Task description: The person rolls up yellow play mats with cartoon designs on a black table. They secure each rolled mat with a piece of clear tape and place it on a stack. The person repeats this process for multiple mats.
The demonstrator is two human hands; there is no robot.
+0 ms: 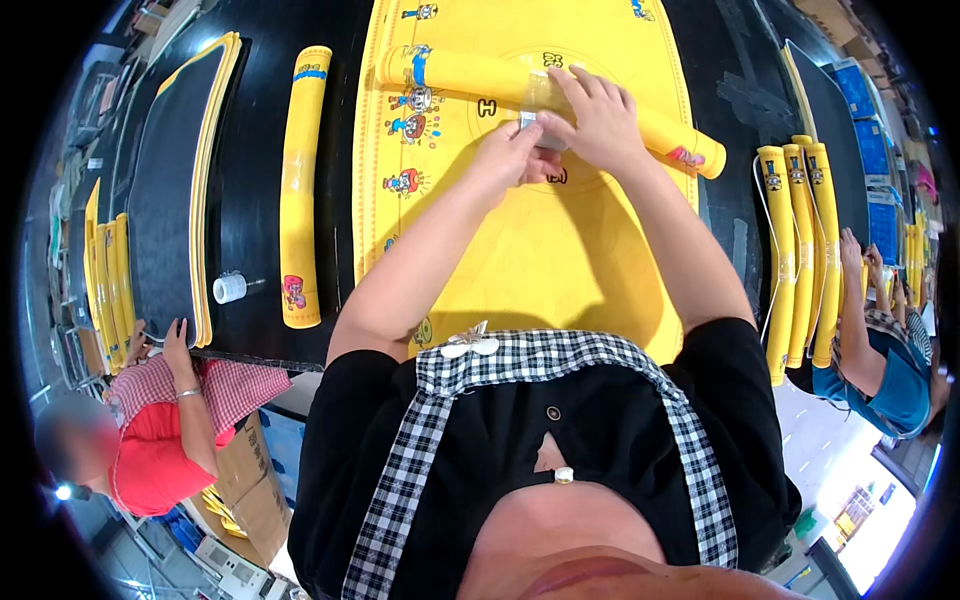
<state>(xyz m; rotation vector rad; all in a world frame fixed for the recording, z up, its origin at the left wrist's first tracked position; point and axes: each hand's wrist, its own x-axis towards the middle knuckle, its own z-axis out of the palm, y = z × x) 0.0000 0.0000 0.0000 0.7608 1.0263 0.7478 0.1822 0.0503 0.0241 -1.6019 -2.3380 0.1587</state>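
Note:
A rolled yellow mat (460, 75) with cartoon figures lies slantwise across a flat yellow mat (470, 215). Around the roll's middle is a clear strip that looks like tape (543, 92). My left hand (508, 158) is closed at the strip's near end, thumb and fingers pinching it just below the roll. Over the roll's right half lies my right hand (602, 118), its fingers curved over the roll and strip and its thumb near my left thumb. The undersides of my fingers are hidden.
Another rolled yellow mat (303, 190) lies at left on the black table (262, 200), beside a small white roll (229, 289). Several rolled mats (800, 255) stand at right. Stacked flat mats (180, 200) lie further left. One person (165, 430) works at left, another (870, 350) at right.

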